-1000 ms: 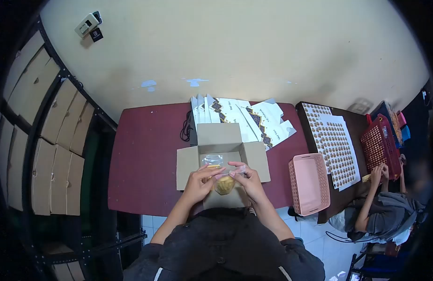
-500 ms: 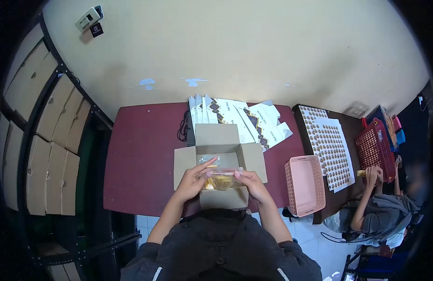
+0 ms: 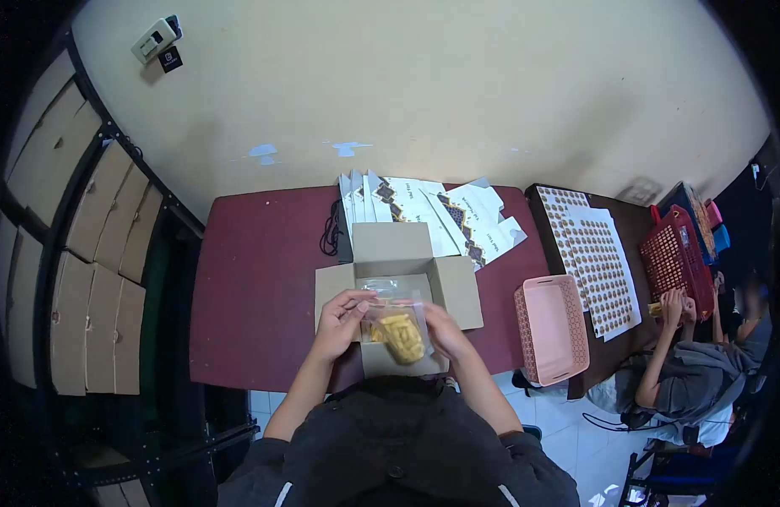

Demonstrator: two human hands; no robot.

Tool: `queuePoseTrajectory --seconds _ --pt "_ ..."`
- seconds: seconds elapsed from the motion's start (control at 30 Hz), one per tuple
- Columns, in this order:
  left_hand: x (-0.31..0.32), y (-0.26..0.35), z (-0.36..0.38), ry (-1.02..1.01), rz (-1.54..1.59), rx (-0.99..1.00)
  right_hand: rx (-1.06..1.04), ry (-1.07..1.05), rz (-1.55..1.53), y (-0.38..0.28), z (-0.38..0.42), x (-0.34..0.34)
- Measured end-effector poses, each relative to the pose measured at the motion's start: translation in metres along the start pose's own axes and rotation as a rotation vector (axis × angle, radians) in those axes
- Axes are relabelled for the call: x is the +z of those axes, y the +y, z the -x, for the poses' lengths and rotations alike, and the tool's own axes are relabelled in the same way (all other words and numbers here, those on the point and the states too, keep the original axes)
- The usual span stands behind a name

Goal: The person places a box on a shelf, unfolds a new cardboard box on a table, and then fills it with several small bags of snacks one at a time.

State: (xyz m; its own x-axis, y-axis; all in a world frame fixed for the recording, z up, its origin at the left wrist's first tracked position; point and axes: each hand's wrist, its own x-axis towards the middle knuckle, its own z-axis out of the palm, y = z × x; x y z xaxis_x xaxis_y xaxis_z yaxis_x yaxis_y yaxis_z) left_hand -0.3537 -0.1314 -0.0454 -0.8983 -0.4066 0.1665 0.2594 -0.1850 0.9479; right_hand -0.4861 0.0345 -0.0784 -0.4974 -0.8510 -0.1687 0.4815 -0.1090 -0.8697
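Note:
A clear plastic pouch of yellow, stick-like snack pieces (image 3: 402, 338) hangs tilted over the near side of an open cardboard box (image 3: 392, 243). My left hand (image 3: 337, 324) is closed on the pouch's upper left corner, thumb against fingers. On the opposite side, my right hand (image 3: 445, 329) grips the pouch's right edge; some of its fingers are hidden behind the plastic. Inside the box, more clear plastic (image 3: 380, 287) shows behind the pouch. The box flaps are folded outward, and the near flap (image 3: 398, 368) lies under the pouch.
Printed white cartons (image 3: 415, 203) lie flat behind the box, beside a black cable (image 3: 329, 228). A pink basket (image 3: 552, 329) stands to the right. Sticker sheets (image 3: 605, 266) and a red basket (image 3: 679, 253) are on the dark table, where another person (image 3: 694, 372) sits.
The pouch has swung down and turned toward me, so its yellow contents now show broadly. My right hand has shifted slightly along its edge.

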Motion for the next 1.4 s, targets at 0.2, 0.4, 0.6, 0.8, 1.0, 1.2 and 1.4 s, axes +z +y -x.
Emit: queuePoseTrajectory --seconds 0.2,0.4,0.6,0.8,1.0,1.2,1.4 --pt "-0.006 -0.015 -0.002 0.006 -0.004 0.044 0.371 -0.406 -0.224 0.023 0.007 0.023" --pt "-0.005 -0.03 -0.013 0.036 0.107 -0.007 0.257 -0.284 -0.239 0.034 -0.002 -0.008" --pt "-0.028 -0.129 -0.012 -0.121 -0.255 -0.357 0.006 0.41 0.326 0.041 -0.032 -0.062" --pt "-0.015 -0.169 -0.012 -0.296 -0.779 -0.292 -0.313 0.563 1.052 0.05 -0.038 -0.046" --pt "-0.013 -0.183 -0.023 -0.307 -1.074 -0.561 -0.179 0.516 1.22 0.076 -0.048 -0.051" --pt "-0.01 -0.183 -0.022 -0.304 -1.087 -0.581 0.013 0.477 1.153 0.087 -0.053 -0.061" --pt "-0.011 -0.186 -0.022 -0.233 -1.071 -0.445 0.119 0.411 1.079 0.102 -0.061 -0.083"
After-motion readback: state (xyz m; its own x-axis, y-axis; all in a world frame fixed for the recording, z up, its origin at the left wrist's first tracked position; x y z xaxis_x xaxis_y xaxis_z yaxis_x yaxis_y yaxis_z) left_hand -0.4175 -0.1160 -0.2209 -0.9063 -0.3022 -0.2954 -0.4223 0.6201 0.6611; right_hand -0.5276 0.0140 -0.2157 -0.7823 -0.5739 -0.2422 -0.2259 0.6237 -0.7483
